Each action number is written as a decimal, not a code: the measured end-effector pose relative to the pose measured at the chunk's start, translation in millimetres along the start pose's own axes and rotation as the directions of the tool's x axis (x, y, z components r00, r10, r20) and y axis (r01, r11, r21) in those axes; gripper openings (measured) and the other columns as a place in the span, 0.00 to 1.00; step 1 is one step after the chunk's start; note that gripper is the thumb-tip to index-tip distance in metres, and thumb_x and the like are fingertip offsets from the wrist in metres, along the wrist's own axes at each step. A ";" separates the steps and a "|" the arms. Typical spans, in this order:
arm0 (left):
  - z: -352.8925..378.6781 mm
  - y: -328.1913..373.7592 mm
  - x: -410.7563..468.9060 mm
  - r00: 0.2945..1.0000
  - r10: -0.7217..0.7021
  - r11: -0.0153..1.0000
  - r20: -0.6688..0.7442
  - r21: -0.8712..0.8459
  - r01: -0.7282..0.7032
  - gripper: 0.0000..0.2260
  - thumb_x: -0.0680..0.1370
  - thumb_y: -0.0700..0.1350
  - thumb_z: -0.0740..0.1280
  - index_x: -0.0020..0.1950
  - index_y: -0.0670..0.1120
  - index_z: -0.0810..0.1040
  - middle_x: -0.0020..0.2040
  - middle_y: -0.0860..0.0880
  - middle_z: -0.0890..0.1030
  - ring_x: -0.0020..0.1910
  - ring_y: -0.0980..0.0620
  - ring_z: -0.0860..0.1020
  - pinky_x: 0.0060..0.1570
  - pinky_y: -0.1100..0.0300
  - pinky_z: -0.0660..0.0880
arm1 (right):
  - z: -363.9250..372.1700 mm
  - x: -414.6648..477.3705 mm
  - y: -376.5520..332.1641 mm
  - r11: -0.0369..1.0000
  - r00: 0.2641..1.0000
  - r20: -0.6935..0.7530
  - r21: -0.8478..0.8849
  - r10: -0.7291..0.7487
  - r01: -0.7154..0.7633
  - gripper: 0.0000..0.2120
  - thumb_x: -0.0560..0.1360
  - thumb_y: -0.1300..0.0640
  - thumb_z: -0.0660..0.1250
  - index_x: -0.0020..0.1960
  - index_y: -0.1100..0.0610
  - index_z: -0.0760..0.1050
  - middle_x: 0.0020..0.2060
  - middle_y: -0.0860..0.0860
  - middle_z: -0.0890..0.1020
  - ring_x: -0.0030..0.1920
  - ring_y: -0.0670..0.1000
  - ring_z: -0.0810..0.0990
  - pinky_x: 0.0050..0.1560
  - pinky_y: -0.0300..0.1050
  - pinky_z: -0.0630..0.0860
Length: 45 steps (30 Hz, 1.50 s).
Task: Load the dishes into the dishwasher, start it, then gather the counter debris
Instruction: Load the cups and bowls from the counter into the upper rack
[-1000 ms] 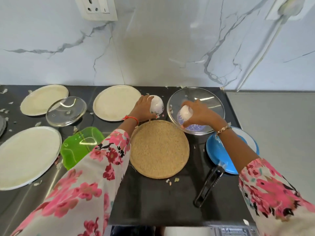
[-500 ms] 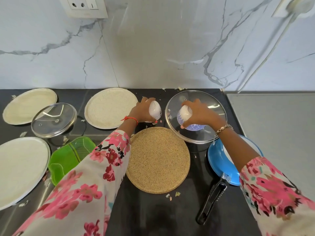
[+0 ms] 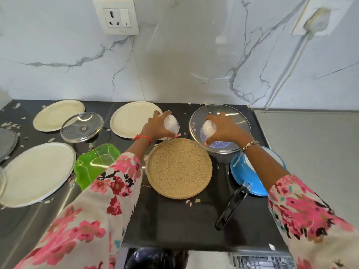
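My left hand [image 3: 155, 127] grips a small white cup [image 3: 172, 126] at the back of the black counter [image 3: 171, 220], just past the round cork mat [image 3: 178, 167]. My right hand [image 3: 223, 131] grips a second white cup [image 3: 208, 129] over a large glass lid [image 3: 233, 113]; a blue-patterned saucer [image 3: 219, 145] lies under it. Both cups are tilted on their sides. Small bits of debris [image 3: 192, 201] lie near the mat's front edge.
Three cream plates [image 3: 58, 117] [image 3: 130, 119] [image 3: 37, 173], a small glass lid [image 3: 81, 126] and a green dish [image 3: 95, 164] lie to the left. A blue pan [image 3: 246, 183] with a black handle [image 3: 231, 208] sits at the right. A grey surface [image 3: 310, 162] adjoins the counter.
Both hands stay closed on their cups in about the same spots. The camera has tilted upward, showing more of the wall and socket.
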<state>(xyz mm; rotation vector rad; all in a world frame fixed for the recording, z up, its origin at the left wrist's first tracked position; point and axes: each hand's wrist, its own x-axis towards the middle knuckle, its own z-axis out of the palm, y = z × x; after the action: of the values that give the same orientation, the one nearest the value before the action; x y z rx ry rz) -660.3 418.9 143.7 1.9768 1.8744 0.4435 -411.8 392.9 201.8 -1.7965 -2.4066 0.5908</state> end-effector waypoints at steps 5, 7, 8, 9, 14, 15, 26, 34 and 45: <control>-3.8 5.1 -86.8 0.995 -0.085 0.991 -0.050 -0.107 0.079 0.40 0.61 0.53 0.78 0.68 0.54 0.62 0.62 0.44 0.64 0.61 0.37 0.69 0.62 0.42 0.69 | 11.5 -60.6 -7.9 0.999 0.999 0.022 0.001 -0.046 0.046 0.42 0.62 0.49 0.78 0.71 0.49 0.61 0.67 0.56 0.63 0.67 0.62 0.62 0.64 0.56 0.66; -0.1 9.8 -126.6 0.992 -0.110 0.986 -0.068 -0.136 0.100 0.40 0.61 0.50 0.79 0.68 0.53 0.63 0.62 0.44 0.64 0.62 0.38 0.68 0.63 0.43 0.68 | 17.4 -89.2 -8.9 0.997 0.997 0.030 -0.006 -0.072 0.072 0.42 0.63 0.49 0.77 0.71 0.49 0.60 0.68 0.56 0.62 0.68 0.62 0.61 0.64 0.57 0.65; 3.0 13.1 -147.2 0.989 -0.123 0.984 -0.078 -0.140 0.111 0.40 0.61 0.49 0.79 0.68 0.52 0.64 0.63 0.43 0.64 0.62 0.39 0.68 0.64 0.44 0.68 | 21.7 -103.6 -9.1 0.996 0.996 0.029 -0.011 -0.090 0.090 0.42 0.63 0.50 0.77 0.71 0.49 0.60 0.68 0.57 0.62 0.68 0.63 0.61 0.64 0.57 0.65; 7.0 16.8 -169.7 0.986 -0.136 0.982 -0.093 -0.145 0.122 0.40 0.61 0.48 0.79 0.68 0.51 0.64 0.64 0.43 0.64 0.63 0.39 0.68 0.64 0.45 0.68 | 26.5 -120.4 -9.2 0.994 0.993 0.031 -0.017 -0.110 0.111 0.42 0.62 0.50 0.77 0.71 0.49 0.60 0.67 0.57 0.62 0.67 0.63 0.61 0.64 0.58 0.65; 29.2 46.4 -272.7 0.975 -0.164 0.976 -0.148 -0.169 0.139 0.39 0.61 0.45 0.80 0.68 0.47 0.66 0.63 0.41 0.68 0.60 0.42 0.70 0.61 0.55 0.67 | 53.2 -200.9 -6.4 0.983 0.982 0.065 -0.035 -0.175 0.178 0.42 0.61 0.48 0.77 0.70 0.48 0.61 0.61 0.56 0.66 0.62 0.62 0.67 0.60 0.55 0.69; 34.0 53.8 -292.1 0.974 -0.176 0.972 -0.141 -0.184 0.148 0.39 0.61 0.45 0.80 0.68 0.47 0.66 0.63 0.41 0.68 0.60 0.43 0.70 0.61 0.54 0.67 | 57.6 -218.2 -5.1 0.982 0.980 0.078 -0.031 -0.183 0.186 0.41 0.61 0.47 0.77 0.69 0.49 0.61 0.61 0.56 0.66 0.61 0.61 0.67 0.59 0.54 0.69; 112.1 110.8 -474.4 0.968 -0.223 0.961 -0.116 -0.191 0.199 0.40 0.60 0.48 0.80 0.69 0.49 0.66 0.64 0.42 0.67 0.60 0.38 0.68 0.63 0.47 0.66 | 137.7 -391.6 18.3 0.992 0.988 0.096 0.028 -0.124 0.122 0.40 0.62 0.49 0.77 0.70 0.49 0.62 0.64 0.56 0.64 0.64 0.62 0.63 0.59 0.56 0.70; 208.9 136.3 -628.3 0.974 -0.222 0.960 -0.046 -0.185 0.210 0.40 0.60 0.49 0.79 0.69 0.48 0.66 0.64 0.42 0.66 0.59 0.38 0.70 0.61 0.49 0.67 | 220.0 -555.8 49.6 1.000 0.993 0.119 0.008 -0.012 0.011 0.41 0.63 0.48 0.76 0.71 0.49 0.60 0.65 0.58 0.64 0.64 0.63 0.65 0.58 0.57 0.71; 289.4 201.2 -755.8 0.982 -0.151 0.970 0.112 -0.172 0.169 0.41 0.59 0.49 0.80 0.69 0.50 0.65 0.67 0.45 0.64 0.61 0.38 0.66 0.59 0.45 0.71 | 265.1 -719.9 111.3 0.985 0.974 0.159 0.019 0.164 -0.169 0.44 0.62 0.46 0.77 0.72 0.48 0.58 0.66 0.58 0.62 0.63 0.63 0.64 0.58 0.58 0.72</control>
<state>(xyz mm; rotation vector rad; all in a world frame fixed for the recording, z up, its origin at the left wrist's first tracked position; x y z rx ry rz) -392.3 -359.2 9.0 1.6848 1.8452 0.4446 -165.5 -322.9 35.4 -2.0236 -2.3393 0.8127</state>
